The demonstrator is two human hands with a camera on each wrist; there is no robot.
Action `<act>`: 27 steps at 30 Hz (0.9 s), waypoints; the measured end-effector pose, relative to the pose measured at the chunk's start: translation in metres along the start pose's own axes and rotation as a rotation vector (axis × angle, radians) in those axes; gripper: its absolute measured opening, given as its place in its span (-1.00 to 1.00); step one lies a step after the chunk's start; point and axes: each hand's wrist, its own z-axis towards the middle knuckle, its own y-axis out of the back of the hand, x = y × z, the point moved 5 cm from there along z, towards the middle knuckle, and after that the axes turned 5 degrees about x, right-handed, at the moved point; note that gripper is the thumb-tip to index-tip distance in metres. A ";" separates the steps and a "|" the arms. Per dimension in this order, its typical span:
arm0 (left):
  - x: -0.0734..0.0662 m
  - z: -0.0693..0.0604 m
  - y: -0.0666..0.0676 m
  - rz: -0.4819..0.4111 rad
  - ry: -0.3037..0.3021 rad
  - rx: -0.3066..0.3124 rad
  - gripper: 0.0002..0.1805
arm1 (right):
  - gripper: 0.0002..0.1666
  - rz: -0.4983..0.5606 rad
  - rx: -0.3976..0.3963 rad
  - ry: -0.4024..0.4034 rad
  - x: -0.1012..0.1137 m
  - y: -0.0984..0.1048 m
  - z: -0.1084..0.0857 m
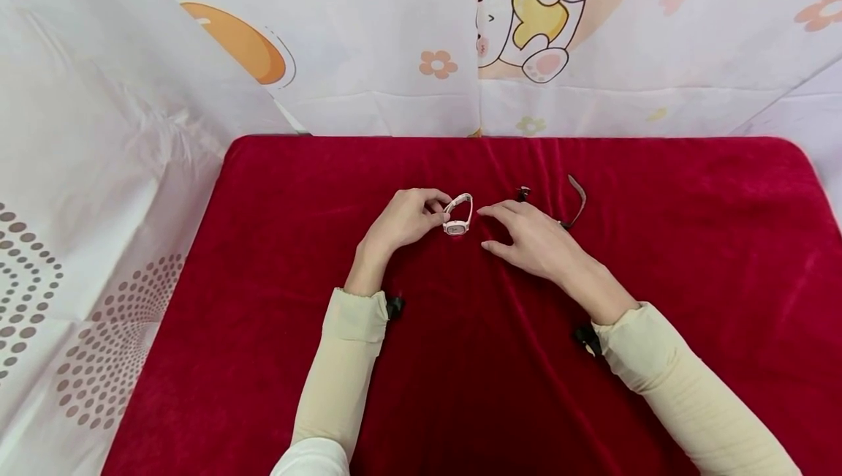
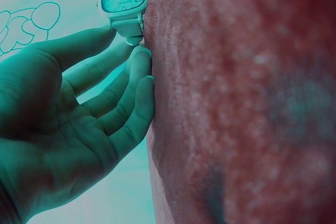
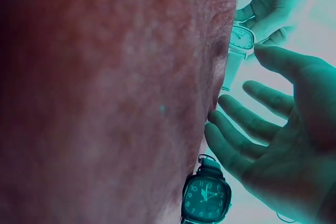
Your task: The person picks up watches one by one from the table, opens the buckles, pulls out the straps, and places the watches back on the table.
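1. Bottom of the head view: your pale sleeves (image 1: 338,381) come in from lower left and lower right, a small black device (image 1: 393,307) at each cuff.
2. Your left hand (image 1: 408,218), centre of frame: thumb and fingers pinch the strap of the white watch on its left side.
3. Your right hand (image 1: 536,238), right of centre: fingers apart, slightly bent, holding nothing, tips just beside the watch with a gap. Hands not touching each other.
4. White watch (image 1: 456,227), mid-frame between your hands: pale rounded-square case, lower end, facing you; pale strap bent up behind it in a narrow loop. Left wrist view shows a light dial with dark numerals, thin dark hands, small crown. Buckled or not, can't tell.
5. Dark watch (image 3: 206,198), bottom of the right wrist view: dark rounded-square case, dark dial, pale numerals. In the head view your right hand mostly covers it; buckle and strap end poke out beyond.
6. All over a red cloth (image 1: 263,315), lightly creased.
7. Top of frame: white printed curtain (image 1: 368,37), cartoon animal, orange flowers.
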 end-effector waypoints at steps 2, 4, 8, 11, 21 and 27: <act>-0.001 0.000 0.000 0.005 -0.004 -0.001 -0.75 | -0.38 -0.005 0.007 -0.004 0.000 0.000 0.001; -0.002 0.001 0.001 0.009 -0.006 -0.001 -0.75 | -0.37 -0.004 0.016 -0.007 0.000 0.000 0.001; -0.003 0.000 0.001 0.009 -0.007 -0.001 -0.75 | -0.36 -0.003 0.028 0.002 0.001 -0.001 0.003; -0.003 -0.001 0.001 0.004 -0.009 0.000 -0.74 | -0.35 -0.011 0.035 0.008 0.002 -0.002 0.005; -0.004 0.000 0.001 0.004 -0.015 0.000 -0.74 | -0.41 -0.032 0.041 0.011 0.004 -0.003 0.008; -0.004 0.001 0.000 0.001 -0.010 0.008 -0.74 | -0.41 -0.026 0.045 0.006 0.005 -0.002 0.008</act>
